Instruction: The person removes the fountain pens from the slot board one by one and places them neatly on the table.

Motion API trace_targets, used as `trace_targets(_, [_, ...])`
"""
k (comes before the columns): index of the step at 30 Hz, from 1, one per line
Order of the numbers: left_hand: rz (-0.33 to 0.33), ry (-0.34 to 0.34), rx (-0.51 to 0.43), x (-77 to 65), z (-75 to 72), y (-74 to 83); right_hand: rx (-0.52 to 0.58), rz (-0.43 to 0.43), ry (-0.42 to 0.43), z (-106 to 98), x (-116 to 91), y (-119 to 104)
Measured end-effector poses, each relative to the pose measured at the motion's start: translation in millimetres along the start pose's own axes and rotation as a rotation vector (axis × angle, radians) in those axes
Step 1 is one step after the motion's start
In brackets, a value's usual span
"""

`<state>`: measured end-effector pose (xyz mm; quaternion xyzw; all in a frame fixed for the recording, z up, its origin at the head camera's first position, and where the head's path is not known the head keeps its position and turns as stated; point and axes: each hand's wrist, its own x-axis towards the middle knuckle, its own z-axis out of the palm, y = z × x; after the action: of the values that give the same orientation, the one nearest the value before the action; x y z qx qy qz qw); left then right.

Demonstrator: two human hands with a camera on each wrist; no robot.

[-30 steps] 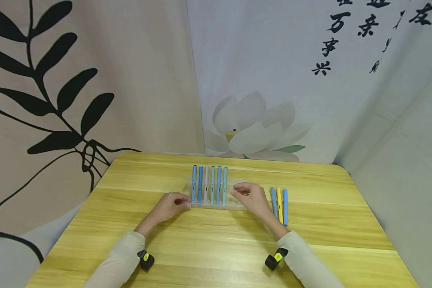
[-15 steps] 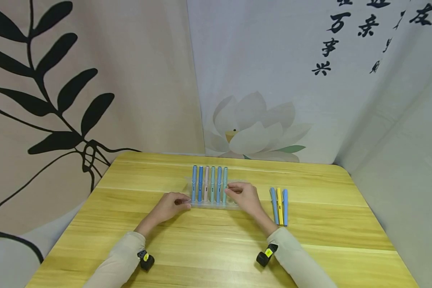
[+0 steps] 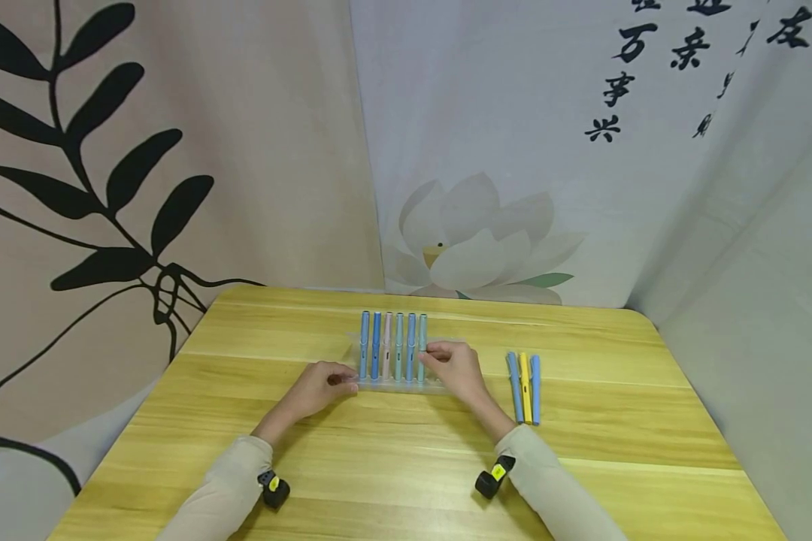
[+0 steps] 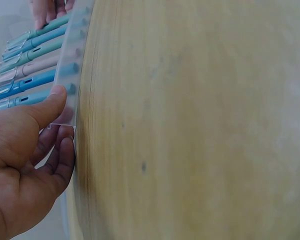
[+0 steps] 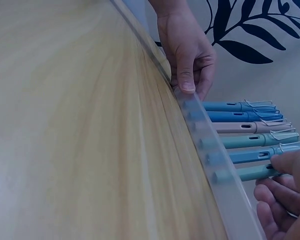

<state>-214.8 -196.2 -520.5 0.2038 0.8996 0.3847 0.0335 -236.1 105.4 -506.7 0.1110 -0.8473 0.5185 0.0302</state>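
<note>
A clear plastic pen stand [image 3: 401, 387] holds a row of upright capped pens, blue, pink and green, with wire clips and small oval barrel windows. My left hand [image 3: 316, 391] grips the stand's left end; in the left wrist view its thumb [image 4: 54, 106] lies on the clear front strip with the fingers curled below. At the row's right end, my right hand [image 3: 456, 368] pinches the last pen, a pale green one [image 5: 250, 173], between thumb and fingers. That pen's foot sits behind the stand's front strip. Part of the stand's right side is hidden by my right hand.
Two blue pens and a yellow pen [image 3: 525, 387] lie side by side on the wooden table [image 3: 379, 466], to the right of my right forearm. A printed cloth backdrop [image 3: 298, 150] hangs behind the table's far edge.
My right hand has moved left from beside the row onto the rightmost green pen. The left hand stays on the stand's left end, and the loose pens have not moved.
</note>
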Motion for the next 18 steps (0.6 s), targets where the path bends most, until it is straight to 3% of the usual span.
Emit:
trace_targets(7, [0.023,0.006,0.0,0.9,0.7,-1.6,-0.016,-0.015,0.005,0.9,1.0,0.8])
trace_targets(18, [-0.005,-0.01,0.0,0.7,0.2,0.2,0.003,-0.003,0.039,-4.1,-1.5,-6.2])
